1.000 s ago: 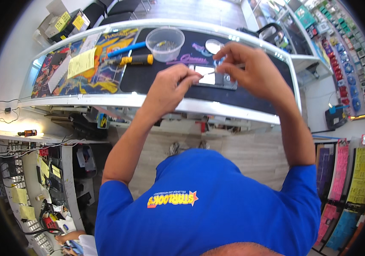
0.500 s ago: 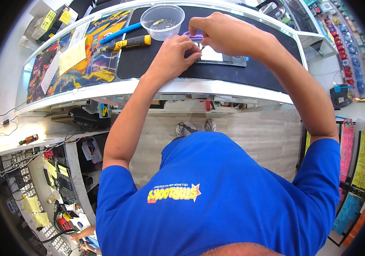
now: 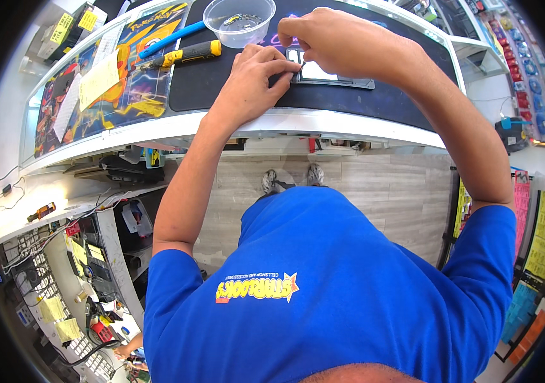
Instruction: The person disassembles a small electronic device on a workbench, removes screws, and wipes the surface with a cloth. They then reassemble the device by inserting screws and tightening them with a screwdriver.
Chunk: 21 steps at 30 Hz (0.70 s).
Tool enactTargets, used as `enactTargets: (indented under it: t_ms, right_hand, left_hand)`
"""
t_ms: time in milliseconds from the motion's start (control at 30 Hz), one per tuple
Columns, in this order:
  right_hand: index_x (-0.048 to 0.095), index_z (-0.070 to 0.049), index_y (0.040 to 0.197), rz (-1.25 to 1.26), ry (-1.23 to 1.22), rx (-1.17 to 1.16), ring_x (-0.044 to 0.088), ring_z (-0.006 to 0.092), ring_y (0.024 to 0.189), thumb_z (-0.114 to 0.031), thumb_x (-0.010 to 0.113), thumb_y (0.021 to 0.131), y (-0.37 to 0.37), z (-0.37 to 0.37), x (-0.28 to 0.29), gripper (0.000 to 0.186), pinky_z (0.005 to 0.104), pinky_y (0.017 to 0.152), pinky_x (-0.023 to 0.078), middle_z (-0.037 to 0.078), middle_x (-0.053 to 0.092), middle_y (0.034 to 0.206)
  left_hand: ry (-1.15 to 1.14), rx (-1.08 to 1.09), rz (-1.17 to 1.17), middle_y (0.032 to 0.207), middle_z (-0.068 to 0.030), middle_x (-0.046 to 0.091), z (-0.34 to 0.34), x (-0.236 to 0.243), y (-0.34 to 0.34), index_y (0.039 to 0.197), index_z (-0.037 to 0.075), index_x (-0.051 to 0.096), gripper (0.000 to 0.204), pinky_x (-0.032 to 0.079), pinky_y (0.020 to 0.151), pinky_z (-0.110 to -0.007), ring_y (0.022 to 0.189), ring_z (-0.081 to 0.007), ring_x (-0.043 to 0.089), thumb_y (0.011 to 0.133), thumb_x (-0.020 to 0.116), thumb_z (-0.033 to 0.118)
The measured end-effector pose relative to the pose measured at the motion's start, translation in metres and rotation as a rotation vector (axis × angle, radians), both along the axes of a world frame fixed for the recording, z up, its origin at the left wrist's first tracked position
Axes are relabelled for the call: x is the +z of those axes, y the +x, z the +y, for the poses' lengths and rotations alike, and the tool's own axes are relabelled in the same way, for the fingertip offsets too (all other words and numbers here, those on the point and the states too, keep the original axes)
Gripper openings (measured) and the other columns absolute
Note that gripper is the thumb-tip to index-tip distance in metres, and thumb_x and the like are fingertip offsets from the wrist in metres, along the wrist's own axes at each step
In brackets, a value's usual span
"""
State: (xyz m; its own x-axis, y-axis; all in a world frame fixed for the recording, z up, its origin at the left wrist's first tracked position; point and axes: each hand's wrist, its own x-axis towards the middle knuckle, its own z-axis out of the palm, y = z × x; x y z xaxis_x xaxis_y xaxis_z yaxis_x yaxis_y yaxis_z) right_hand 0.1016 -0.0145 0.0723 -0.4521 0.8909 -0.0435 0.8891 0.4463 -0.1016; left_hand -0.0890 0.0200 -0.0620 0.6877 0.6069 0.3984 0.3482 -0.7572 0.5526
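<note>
A flat dark rectangular device (image 3: 349, 82), like an opened phone with a white panel inside, lies on the black mat (image 3: 196, 91). At its left end my left hand (image 3: 250, 80) is closed, with thumb and forefinger pinched together. My right hand (image 3: 336, 41) arches over the device with curled fingers, its fingertips partly hidden. Between the two hands a small dark tip shows, too small to name. Just beyond my left hand stands a clear plastic tub (image 3: 239, 25) with small bits in it. A yellow-and-black screwdriver (image 3: 191, 53) lies to the left.
A blue stick-like tool (image 3: 171, 39) lies behind the screwdriver. Further left, a yellow paper note (image 3: 99, 82) rests on a colourful printed mat (image 3: 141, 86). The white counter edge (image 3: 349, 121) runs in front of me. At lower left, another person's hand (image 3: 122, 351) shows beside a cluttered bench.
The whole view has shifted slightly, so the counter sits higher in the picture. Both hands stay at the device, with only small movement of the fingers.
</note>
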Motion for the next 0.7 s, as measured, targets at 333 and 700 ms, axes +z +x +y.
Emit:
enactTargets:
  t_ms: [333,700]
  right_hand:
    - [0.065,0.004,0.128,-0.082,-0.365,-0.055,0.073,0.0432,0.111,0.006,0.059,0.087,-0.011,0.013,0.044,0.041,0.0496,0.092,0.057,0.030,0.074,0.113]
    - [0.065,0.004,0.125,-0.035,-0.229,-0.053,0.075,0.0459,0.098,-0.002,0.061,0.093,-0.010,0.013,0.037,0.033,0.0534,0.083,0.057,0.032,0.075,0.101]
  left_hand:
    - [0.068,0.139,0.071,0.134,-0.0035,0.063,-0.008,0.006,0.001,0.134,0.018,0.074,0.055,0.041,0.117,-0.043,0.133,-0.0279,0.050,0.088,0.085,0.045]
    - [0.086,0.154,0.110,0.137,-0.0024,0.061,-0.006,-0.001,0.004,0.136,0.018,0.071,0.063,0.040,0.118,-0.043,0.136,-0.0266,0.049,0.086,0.085,0.053]
